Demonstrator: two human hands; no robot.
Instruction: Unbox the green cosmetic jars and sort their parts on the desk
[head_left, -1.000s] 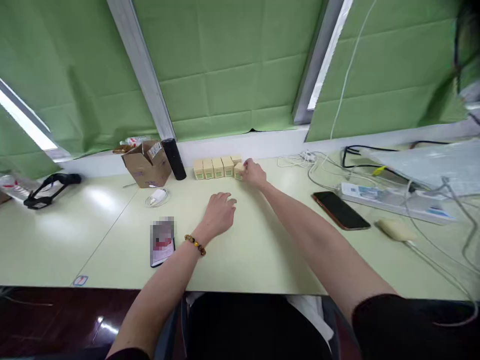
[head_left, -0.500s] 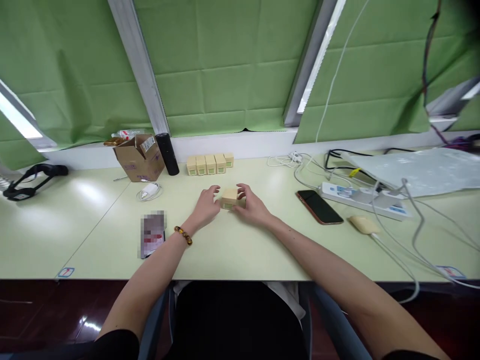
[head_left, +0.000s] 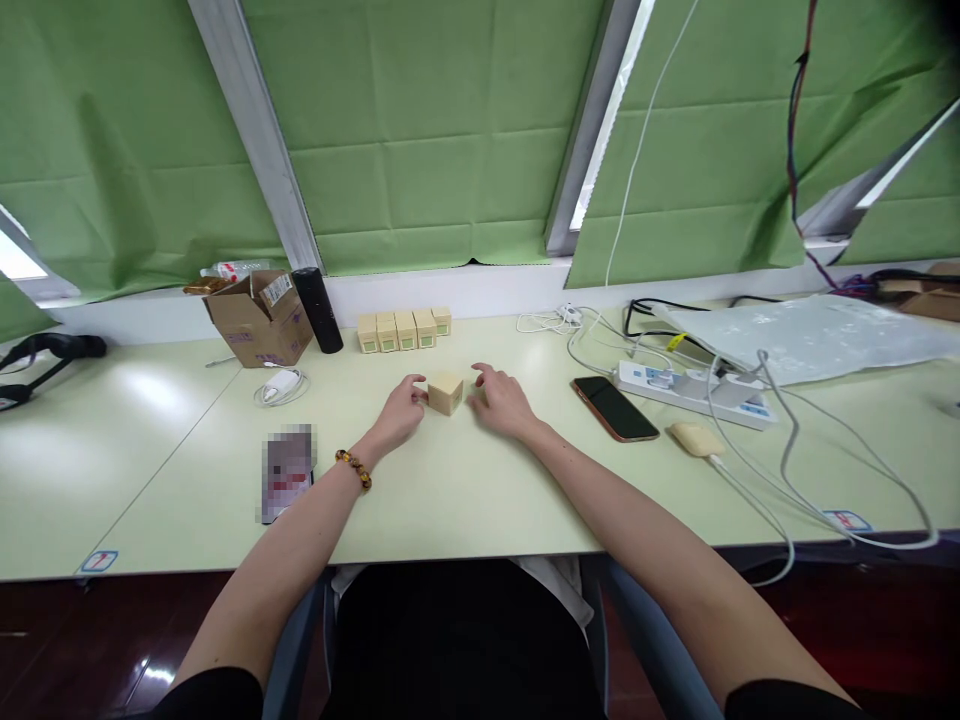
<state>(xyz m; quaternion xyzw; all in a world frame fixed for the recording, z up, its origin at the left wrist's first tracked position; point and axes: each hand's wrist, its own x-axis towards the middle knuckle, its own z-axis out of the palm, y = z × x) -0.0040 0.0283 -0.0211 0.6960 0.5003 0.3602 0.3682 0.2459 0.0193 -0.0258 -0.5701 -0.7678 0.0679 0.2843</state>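
A small tan cardboard box point(head_left: 445, 394) stands on the table between my hands, turned so that one corner faces me. At its left side is my left hand point(head_left: 399, 410), fingers bent and slightly apart, the fingertips at or very near the box; contact is hard to tell. My right hand point(head_left: 504, 402) rests to the right of the box with a gap between them, fingers loosely spread and nothing in them. Farther back, several similar small boxes point(head_left: 405, 328) with labels stand in a row near the wall.
On the left are a blurred-out flat item point(head_left: 287, 472), a white charger with cable point(head_left: 282, 384), an open carton point(head_left: 262, 325) and a black cylinder point(head_left: 318, 312). To the right lie a phone point(head_left: 615, 408), a power strip point(head_left: 694, 394), a cream-coloured device point(head_left: 696, 439) and loose cables.
The small box has been turned, its labelled face swung away from the front to the right. My right hand has let go and moved slightly away. The camera view has shifted right.
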